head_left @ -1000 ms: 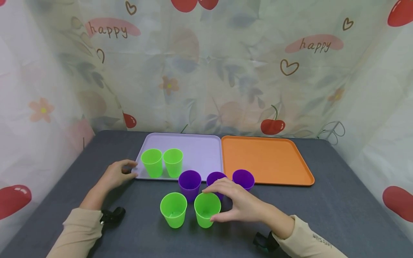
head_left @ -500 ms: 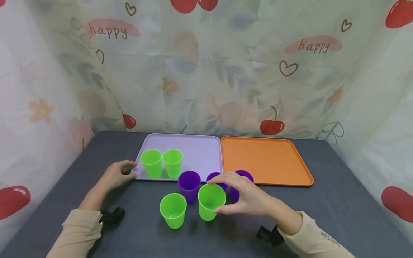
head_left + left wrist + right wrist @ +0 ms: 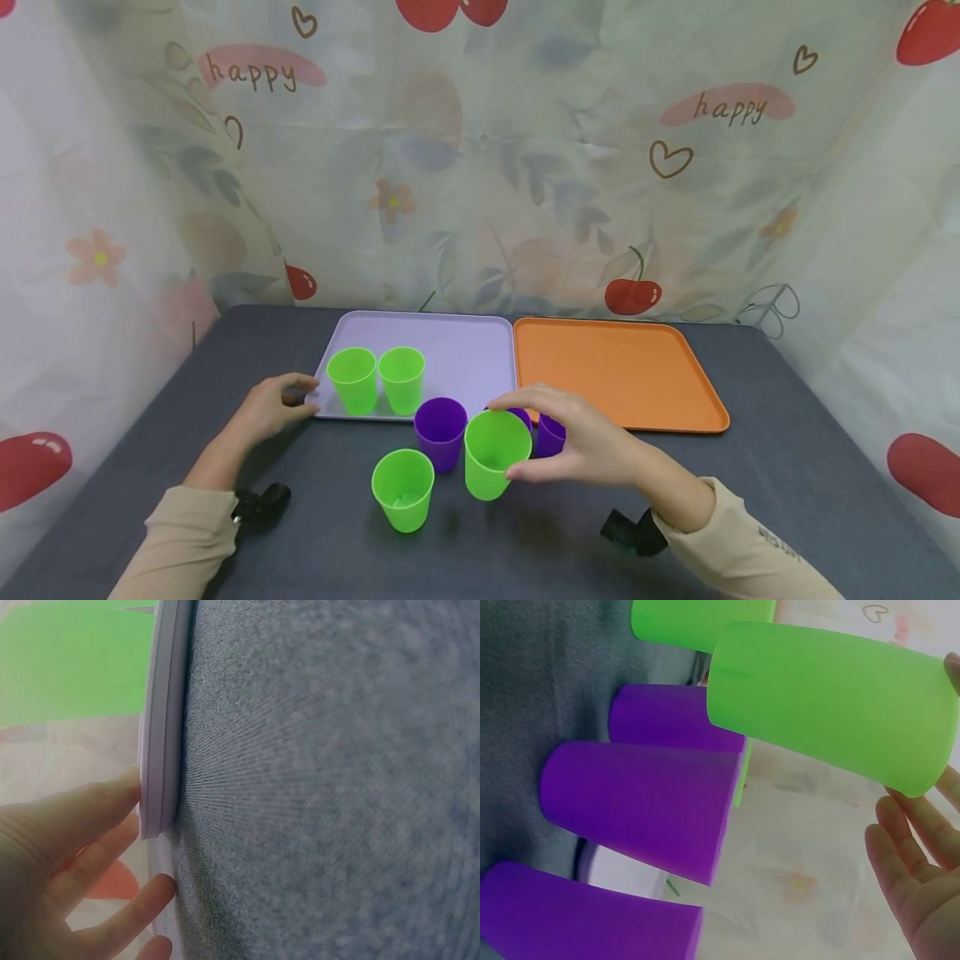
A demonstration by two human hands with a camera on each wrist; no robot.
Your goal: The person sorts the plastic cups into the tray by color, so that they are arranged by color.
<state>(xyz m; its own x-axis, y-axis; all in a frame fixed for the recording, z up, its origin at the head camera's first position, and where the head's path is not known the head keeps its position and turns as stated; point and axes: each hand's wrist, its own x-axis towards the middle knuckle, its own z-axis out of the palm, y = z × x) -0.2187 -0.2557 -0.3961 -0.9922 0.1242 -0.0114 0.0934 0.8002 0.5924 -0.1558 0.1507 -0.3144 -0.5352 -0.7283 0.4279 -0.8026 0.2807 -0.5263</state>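
My right hand (image 3: pixel 592 437) grips a bright green plastic cup (image 3: pixel 491 468) near its rim, thumb on the near side and fingers on the far side. The cup is upright and raised; in the right wrist view its base stands apart from the dark tabletop. Behind it are three purple cups, one plain to see on the left (image 3: pixel 440 433), the others partly hidden. Another green cup (image 3: pixel 402 492) stands at the left front. My left hand (image 3: pixel 266 408) touches the front left corner of the lilac tray (image 3: pixel 465 358), fingers extended in the left wrist view.
Two green cups (image 3: pixel 352 383) stand side by side on the left part of the lilac tray. An orange tray (image 3: pixel 615 375) adjoins it on the right. A patterned curtain (image 3: pixel 480 208) hangs behind and beside the dark table (image 3: pixel 300 542).
The right hand has lifted the green cup from the tabletop and carried it slightly right and away from the body. The left hand has stayed at the tray corner.
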